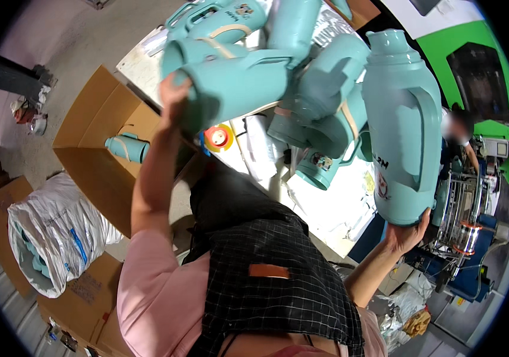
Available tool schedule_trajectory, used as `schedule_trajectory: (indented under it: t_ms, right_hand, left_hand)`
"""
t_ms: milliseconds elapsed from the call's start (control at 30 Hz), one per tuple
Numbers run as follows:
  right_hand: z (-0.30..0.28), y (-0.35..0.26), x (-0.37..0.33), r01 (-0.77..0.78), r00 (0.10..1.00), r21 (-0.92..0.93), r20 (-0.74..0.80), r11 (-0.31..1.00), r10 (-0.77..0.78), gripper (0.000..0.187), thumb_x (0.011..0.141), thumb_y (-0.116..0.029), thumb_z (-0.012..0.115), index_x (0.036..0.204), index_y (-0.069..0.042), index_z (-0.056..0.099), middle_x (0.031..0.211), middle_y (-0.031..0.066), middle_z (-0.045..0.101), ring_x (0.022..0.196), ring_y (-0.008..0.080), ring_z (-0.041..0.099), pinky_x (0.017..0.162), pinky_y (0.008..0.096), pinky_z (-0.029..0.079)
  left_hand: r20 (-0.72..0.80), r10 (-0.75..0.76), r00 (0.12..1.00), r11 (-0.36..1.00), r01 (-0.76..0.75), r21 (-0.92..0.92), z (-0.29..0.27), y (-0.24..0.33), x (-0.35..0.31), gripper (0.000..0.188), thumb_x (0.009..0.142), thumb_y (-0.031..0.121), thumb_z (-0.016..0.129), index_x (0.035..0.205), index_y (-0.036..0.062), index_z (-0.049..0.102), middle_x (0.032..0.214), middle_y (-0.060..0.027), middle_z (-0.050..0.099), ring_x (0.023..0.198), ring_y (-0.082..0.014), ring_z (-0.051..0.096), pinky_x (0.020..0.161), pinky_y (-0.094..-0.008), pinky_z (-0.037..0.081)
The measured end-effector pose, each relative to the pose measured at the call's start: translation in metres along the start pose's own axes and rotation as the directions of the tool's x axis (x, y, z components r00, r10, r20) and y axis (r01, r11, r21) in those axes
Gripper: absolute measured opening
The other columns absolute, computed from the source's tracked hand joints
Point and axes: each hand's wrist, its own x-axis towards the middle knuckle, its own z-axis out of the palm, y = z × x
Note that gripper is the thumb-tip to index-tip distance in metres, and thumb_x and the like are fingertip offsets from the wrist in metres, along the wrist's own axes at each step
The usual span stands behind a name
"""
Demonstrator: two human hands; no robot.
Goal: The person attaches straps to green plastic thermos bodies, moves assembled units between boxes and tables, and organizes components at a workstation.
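Note:
My right hand (408,235) grips the base of a teal thermos jug shell (394,113), held up at the right with its neck on top and its handle on the right side. My left hand (175,98) is closed on the wide end of another teal jug shell (245,88), which lies sideways above the table; the fingers are partly hidden behind its rim. More teal jug shells (333,65) are heaped on the white table (320,217), some with beige bands round them. A small printed figure shows on a jug shell (317,169) low in the heap.
An open cardboard box (91,160) at the left has a teal jug piece (127,147) inside. Below it, a white woven sack (64,232) contains teal parts. An orange tape roll (219,138) is near the table edge. Another person (458,134) is beside green machinery (475,77) at right.

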Motion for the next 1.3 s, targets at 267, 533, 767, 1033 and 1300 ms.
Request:
schedule_trajectory:
  t_ms: [267,533,767,1033,1300]
  right_hand:
    - [-0.014,-0.013,0.047,0.049,0.998,0.135,0.027,0.990,-0.053,0.046,0.101,-0.030,0.054,0.135,0.001,0.054,0.136,0.0139,0.059,0.126,0.0296,0.055,0.113,0.0481,0.036]
    - [-0.042,-0.007,0.055,0.055,0.998,0.210,-0.040,0.976,-0.047,0.041,0.100,-0.026,0.055,0.131,0.001,0.056,0.132,0.0139,0.062,0.122,0.0298,0.058,0.110,0.0491,0.040]
    - [-0.064,-0.013,-0.001,0.095,0.991,0.214,-0.111,0.972,-0.072,0.045,0.100,-0.030,0.057,0.132,0.002,0.054,0.134,0.0152,0.059,0.124,0.0299,0.055,0.110,0.0488,0.041]
    - [-0.117,-0.003,-0.020,0.121,0.886,0.156,-0.463,0.980,-0.036,0.049,0.100,-0.031,0.054,0.138,0.000,0.050,0.138,0.0154,0.057,0.126,0.0320,0.055,0.110,0.0494,0.041]
    - [-0.116,0.077,-0.022,-0.147,0.952,0.337,-0.208,0.930,0.226,0.050,0.098,-0.028,0.054,0.138,0.001,0.048,0.139,0.0175,0.056,0.127,0.0342,0.054,0.110,0.0490,0.041]
  left_hand:
    - [-0.316,0.081,0.945,0.863,0.093,0.497,-0.317,0.045,-0.171,0.033,0.085,0.007,0.067,0.117,-0.0030,0.065,0.106,-0.0153,0.072,0.093,-0.0232,0.068,0.084,-0.0344,0.052]
    - [0.106,-0.088,0.991,0.791,0.005,0.612,-0.032,0.105,-0.123,0.081,0.074,0.023,0.086,0.140,-0.0008,0.047,0.138,-0.0229,0.052,0.125,-0.0370,0.053,0.106,-0.0415,0.043]
    - [0.215,0.311,0.926,0.901,-0.359,0.242,0.244,0.124,-0.074,0.078,0.079,0.033,0.081,0.139,-0.0020,0.045,0.134,-0.0229,0.051,0.125,-0.0377,0.049,0.108,-0.0448,0.038]
    - [0.185,-0.180,0.966,0.975,0.151,0.163,0.041,0.147,-0.063,0.038,0.092,0.020,0.066,0.122,-0.0030,0.063,0.105,-0.0162,0.071,0.096,-0.0227,0.066,0.089,-0.0370,0.050]
    - [0.202,0.230,0.952,0.586,-0.301,0.752,-0.101,0.063,-0.099,0.047,0.097,0.026,0.063,0.135,0.0008,0.052,0.137,-0.0161,0.055,0.123,-0.0291,0.053,0.104,-0.0432,0.041]
